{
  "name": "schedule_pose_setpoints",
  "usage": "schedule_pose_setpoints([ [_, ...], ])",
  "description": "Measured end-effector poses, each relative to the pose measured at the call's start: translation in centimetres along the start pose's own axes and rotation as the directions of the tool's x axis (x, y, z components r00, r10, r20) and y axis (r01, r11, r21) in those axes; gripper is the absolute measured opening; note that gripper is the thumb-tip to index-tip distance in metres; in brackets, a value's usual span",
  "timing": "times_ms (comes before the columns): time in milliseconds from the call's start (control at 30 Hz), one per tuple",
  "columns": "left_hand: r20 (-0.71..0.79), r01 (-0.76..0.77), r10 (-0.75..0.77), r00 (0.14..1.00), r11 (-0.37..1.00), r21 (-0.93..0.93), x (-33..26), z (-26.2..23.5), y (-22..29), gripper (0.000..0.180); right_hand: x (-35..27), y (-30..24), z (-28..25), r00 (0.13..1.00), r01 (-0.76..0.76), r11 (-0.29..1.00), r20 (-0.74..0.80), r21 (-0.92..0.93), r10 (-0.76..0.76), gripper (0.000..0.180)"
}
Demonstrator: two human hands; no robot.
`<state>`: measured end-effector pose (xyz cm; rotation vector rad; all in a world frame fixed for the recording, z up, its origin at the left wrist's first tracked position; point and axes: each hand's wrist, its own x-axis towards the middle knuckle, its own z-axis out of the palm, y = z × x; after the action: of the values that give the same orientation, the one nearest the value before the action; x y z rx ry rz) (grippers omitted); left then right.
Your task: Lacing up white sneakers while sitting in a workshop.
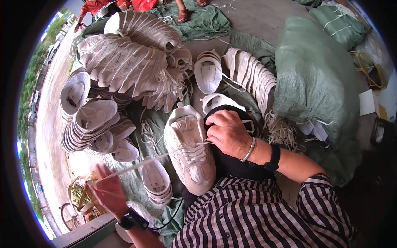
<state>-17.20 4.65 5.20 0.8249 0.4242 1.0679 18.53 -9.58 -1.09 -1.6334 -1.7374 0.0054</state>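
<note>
- Nearest, a black-and-white striped shirt (244, 215) covers the person's torso and upper arm, above dark trousers (235, 165).
- The pale sneaker (194, 167) is in front of the lap, toe toward the person and tongue away; its lower eyelets are laced.
- The right hand (228, 134) is just beside the sneaker's opening, thumb and curled fingers pinching a white lace (132, 167); a silver bracelet (249, 149) and a black band (273, 158) circle that wrist.
- The lace stretches across the sneaker to the left hand (109, 190), which is out to the left and blurred; whether its fingers grip the lace, I cannot tell. A black device (134, 219) is strapped to that wrist.
- Between the left hand and the sneaker is a short stack of white-lined shoe uppers (156, 177).
- Farther left, more nested uppers (89, 124) lean in stacks; right of the trousers hangs a bunch of loose laces (281, 130).
- Beyond, a large heap of pale uppers (124, 62) and a curved row of uppers (250, 80) lie on green sheeting, with a bulky green sack (318, 74) at right.
- At the far edge, another person's sandalled foot (183, 15) shows.
</note>
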Motion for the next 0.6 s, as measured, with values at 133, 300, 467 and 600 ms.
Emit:
schedule_pose_setpoints([
  [133,0.096,-0.178,0.207,0.974,0.952,-0.251,0.8,-1.2,1.5,0.025,-0.2,0.8,0.8,0.997,-0.063,0.997,0.037,0.05,0.061,0.006],
  [300,-0.431,-0.264,0.17,0.886,0.95,-0.167,1.3,-9.6,6.4,0.037,0.5,-0.1,0.7,0.994,0.108,0.994,-0.019,-0.019,-0.109,0.012],
  [467,-0.815,-0.112,0.175,0.552,0.984,0.135,0.8,-20.0,10.1,0.03,1.1,1.3,-0.1,0.948,0.287,0.958,0.155,-0.024,-0.28,0.012],
  [600,-0.695,0.118,0.104,0.711,0.957,0.264,-0.2,-25.5,11.8,0.037,2.3,2.1,-0.2,0.871,0.468,0.879,0.216,-0.091,-0.441,0.008],
])
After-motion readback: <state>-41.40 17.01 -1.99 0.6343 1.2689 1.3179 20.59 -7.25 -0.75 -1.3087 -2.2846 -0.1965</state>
